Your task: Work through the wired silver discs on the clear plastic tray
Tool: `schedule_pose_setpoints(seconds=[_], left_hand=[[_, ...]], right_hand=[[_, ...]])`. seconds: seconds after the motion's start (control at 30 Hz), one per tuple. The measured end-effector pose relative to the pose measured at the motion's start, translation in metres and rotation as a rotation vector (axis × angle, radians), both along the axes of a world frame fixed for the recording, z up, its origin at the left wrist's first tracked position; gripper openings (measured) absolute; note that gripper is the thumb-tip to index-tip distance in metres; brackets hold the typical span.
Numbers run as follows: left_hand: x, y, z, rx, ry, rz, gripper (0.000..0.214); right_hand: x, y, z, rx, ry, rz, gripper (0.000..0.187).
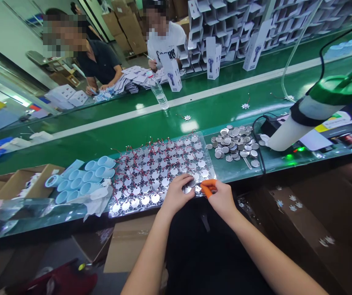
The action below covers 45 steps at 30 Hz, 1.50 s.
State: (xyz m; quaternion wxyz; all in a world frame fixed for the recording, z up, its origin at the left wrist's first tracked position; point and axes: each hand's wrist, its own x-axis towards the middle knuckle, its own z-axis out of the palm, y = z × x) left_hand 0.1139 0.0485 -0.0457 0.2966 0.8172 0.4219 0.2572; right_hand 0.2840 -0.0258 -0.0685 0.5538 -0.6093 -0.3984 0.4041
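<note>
My left hand (177,194) is closed at the near right edge of a clear tray (211,162), its thumb and fingers around a round metal disc (190,184). Close beside it is my right hand (223,198), with orange finger covers (209,187) on its fingertips. These fingers are pinched together near a small silvery piece; what they grip is too small to make out. Rows of flat silver discs with toothed rims (154,174) fill the tray, thin red wires rising from many of them. Right of the tray lies a heap of loose round metal discs (232,141).
Light-blue plastic cups (89,176) and an open cardboard box (40,180) stand left. A white tube with a green cap (311,110) leans at right, near cables. A water bottle (159,92) stands beyond the tray. Two people sit across the green bench, beside stacked white boxes (214,59).
</note>
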Motion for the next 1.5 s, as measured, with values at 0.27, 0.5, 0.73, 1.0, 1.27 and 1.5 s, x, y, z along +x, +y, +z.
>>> schedule_pose_setpoints(seconds=[0.27, 0.5, 0.73, 1.0, 1.27, 1.5], left_hand=[[0.000, -0.002, 0.017, 0.003, 0.079, -0.117, 0.035], [0.005, -0.001, 0.019, -0.038, 0.043, -0.082, 0.028], [0.000, 0.007, 0.013, -0.062, -0.014, -0.010, 0.017], [-0.004, -0.014, 0.014, 0.128, 0.047, -0.016, 0.031], [-0.007, -0.029, 0.007, 0.201, 0.064, -0.055, 0.035], [-0.005, -0.030, -0.001, 0.081, -0.070, 0.085, 0.031]], right_hand=[[0.007, 0.009, 0.006, -0.154, 0.287, -0.025, 0.031], [0.010, 0.017, 0.014, -0.199, 0.364, -0.045, 0.033], [0.012, 0.024, 0.021, -0.233, 0.416, -0.038, 0.031], [0.019, 0.021, 0.017, -0.198, 0.425, -0.088, 0.031], [0.014, 0.011, 0.023, -0.230, 0.336, 0.001, 0.025], [0.010, 0.017, 0.022, -0.272, 0.397, 0.041, 0.024]])
